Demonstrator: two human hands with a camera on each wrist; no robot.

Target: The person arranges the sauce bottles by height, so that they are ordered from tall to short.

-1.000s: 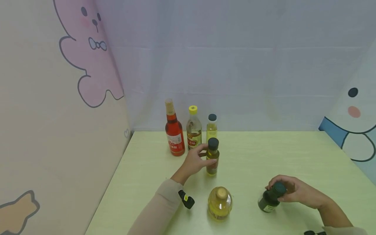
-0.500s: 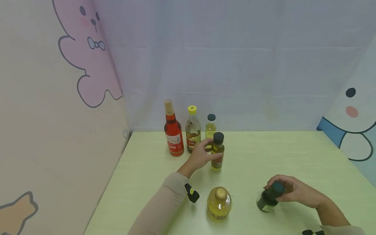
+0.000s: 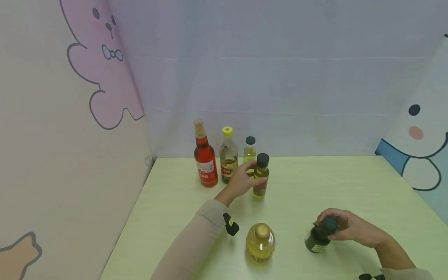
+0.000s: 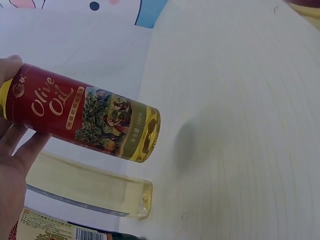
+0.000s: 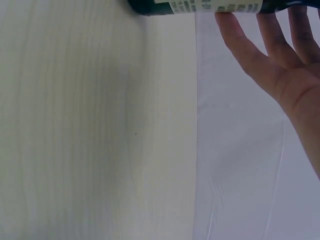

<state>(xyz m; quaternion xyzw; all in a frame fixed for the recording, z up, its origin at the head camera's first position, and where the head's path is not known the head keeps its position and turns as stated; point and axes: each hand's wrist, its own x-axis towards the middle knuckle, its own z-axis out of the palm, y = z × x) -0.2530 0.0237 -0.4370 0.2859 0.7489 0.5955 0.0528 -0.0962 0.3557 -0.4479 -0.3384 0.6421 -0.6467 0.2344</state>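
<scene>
My left hand (image 3: 240, 180) grips a small olive oil bottle (image 4: 82, 112) with a dark cap and a red label. In the left wrist view its base hangs above the table, with a shadow beside it. Just behind it stands a slim bottle of pale yellow oil (image 3: 250, 153), partly hidden by the hand. At the right, my right hand (image 3: 353, 229) holds a dark green bottle (image 3: 316, 239) around its upper part, the bottle's base at the tabletop. In the right wrist view only the lower side of this bottle (image 5: 200, 6) shows, along the top edge.
On the pale table (image 3: 332, 186), a red bottle (image 3: 205, 163) and a yellow-capped bottle (image 3: 229, 161) stand at the back left. A round bottle of yellow oil (image 3: 260, 245) is at the front, between my arms. A curtain (image 3: 280, 77) hangs behind the table.
My left hand has carried the olive oil bottle back and slightly right, toward the slim yellow bottle. My right hand and the green bottle have stayed nearly still; the head view has shifted slightly.
</scene>
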